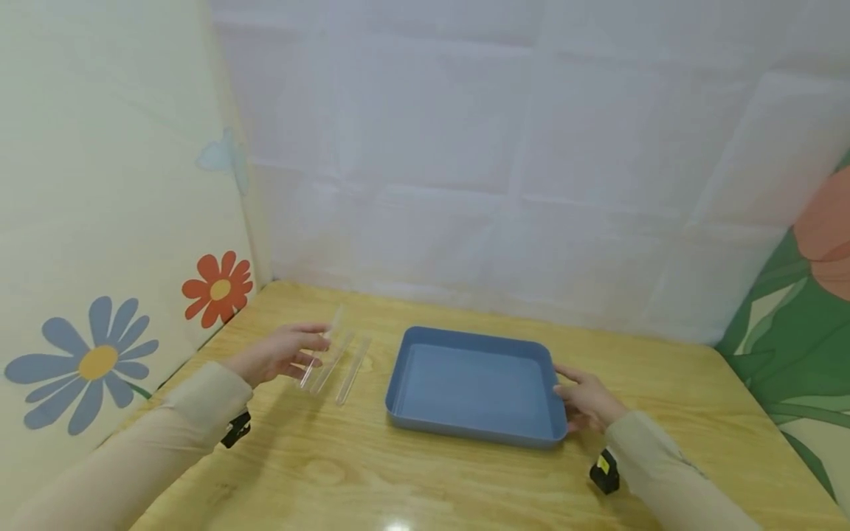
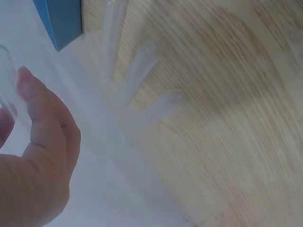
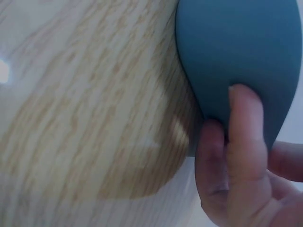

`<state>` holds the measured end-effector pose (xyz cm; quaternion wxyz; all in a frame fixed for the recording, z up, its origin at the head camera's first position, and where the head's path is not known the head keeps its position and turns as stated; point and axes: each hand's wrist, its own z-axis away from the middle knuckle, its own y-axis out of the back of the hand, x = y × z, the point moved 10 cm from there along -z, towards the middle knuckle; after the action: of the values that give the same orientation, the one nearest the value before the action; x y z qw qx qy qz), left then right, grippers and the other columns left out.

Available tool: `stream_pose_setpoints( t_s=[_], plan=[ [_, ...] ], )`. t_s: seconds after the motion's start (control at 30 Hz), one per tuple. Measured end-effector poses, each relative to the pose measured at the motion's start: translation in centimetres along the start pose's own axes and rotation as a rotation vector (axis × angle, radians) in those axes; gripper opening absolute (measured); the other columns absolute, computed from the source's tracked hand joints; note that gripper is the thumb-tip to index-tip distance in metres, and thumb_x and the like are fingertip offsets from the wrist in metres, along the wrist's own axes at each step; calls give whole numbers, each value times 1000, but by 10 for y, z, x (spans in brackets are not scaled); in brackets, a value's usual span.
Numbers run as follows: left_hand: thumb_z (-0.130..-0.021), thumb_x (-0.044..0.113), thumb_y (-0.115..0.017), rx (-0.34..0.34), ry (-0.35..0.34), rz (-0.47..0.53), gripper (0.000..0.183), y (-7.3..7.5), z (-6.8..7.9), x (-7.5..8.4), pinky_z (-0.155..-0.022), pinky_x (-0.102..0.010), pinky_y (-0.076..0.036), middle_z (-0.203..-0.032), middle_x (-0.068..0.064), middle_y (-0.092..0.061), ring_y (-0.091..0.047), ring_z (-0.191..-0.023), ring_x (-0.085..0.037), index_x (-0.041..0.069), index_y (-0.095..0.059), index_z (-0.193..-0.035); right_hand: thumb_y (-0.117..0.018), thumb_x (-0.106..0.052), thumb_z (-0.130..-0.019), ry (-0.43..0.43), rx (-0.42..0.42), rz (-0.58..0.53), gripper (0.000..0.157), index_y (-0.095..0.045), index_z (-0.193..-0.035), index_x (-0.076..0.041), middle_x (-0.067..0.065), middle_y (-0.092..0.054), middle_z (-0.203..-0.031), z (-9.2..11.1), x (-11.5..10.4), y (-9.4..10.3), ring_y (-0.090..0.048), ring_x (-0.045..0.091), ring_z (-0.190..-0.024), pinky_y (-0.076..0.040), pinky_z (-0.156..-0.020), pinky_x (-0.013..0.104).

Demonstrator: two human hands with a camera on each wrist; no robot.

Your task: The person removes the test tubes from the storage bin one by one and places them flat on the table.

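Between thumb and fingertips, my left hand (image 1: 282,352) holds a clear test tube (image 2: 6,85), tilted and raised above the wooden table. Several other clear test tubes lie loosely side by side on the tabletop near it, among them one tube (image 1: 353,371) closest to the tray. A shallow blue rectangular tray (image 1: 474,383) stands flat to the right of the tubes. My right hand (image 1: 591,398) grips the tray's right side, one fingertip at the rim; in the right wrist view, fingers (image 3: 246,127) lie against the outer wall near a corner.
The wooden table (image 1: 345,472) meets a pale cloth backdrop (image 1: 432,147) at its far edge. A flowered panel (image 1: 99,221) borders it on the left, and a green leafy panel (image 1: 790,354) on the right. Black wrist cameras are strapped below both sleeves.
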<state>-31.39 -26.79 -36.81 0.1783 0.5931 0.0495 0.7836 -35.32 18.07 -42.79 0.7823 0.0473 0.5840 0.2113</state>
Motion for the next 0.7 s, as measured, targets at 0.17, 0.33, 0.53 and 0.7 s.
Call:
stream_pose_setpoints(
  t_s=[0.17,0.33,0.53,0.7],
  plan=[
    [-101,19,-48,8,10,-25,64,9,0,-2,-71,-34,-52,-147,-33,-32,-60,-95,-22,-3,-18,-153,-45,-2,-100,10,-6,2,58,-20,-152,2,30,-63,-109,-1,-2,0,-67,25,-77,-54,-49,32],
    [-101,20,-49,13,9,-23,65,15,-1,-5,-71,-34,-52,-147,-33,-31,-60,-93,-22,-3,-17,-153,-45,-2,-100,4,-2,18,58,-21,-152,1,30,-63,-109,-1,-3,1,-66,24,-76,-54,-50,32],
    [-101,20,-49,19,8,-33,65,21,-3,-9,-69,-33,-51,-146,-32,-33,-60,-92,-21,-4,-17,-153,-45,-2,-100,11,-2,29,58,-21,-152,2,36,-57,-119,0,-3,1,-67,27,-83,-56,-52,35],
    [-100,19,-50,21,13,-24,66,27,-4,-14,-68,-32,-50,-147,-33,-31,-59,-90,-19,-4,-16,-152,-45,-1,-99,15,-11,23,58,-20,-152,3,37,-55,-120,0,-2,0,-66,29,-86,-56,-53,36]
  ],
)
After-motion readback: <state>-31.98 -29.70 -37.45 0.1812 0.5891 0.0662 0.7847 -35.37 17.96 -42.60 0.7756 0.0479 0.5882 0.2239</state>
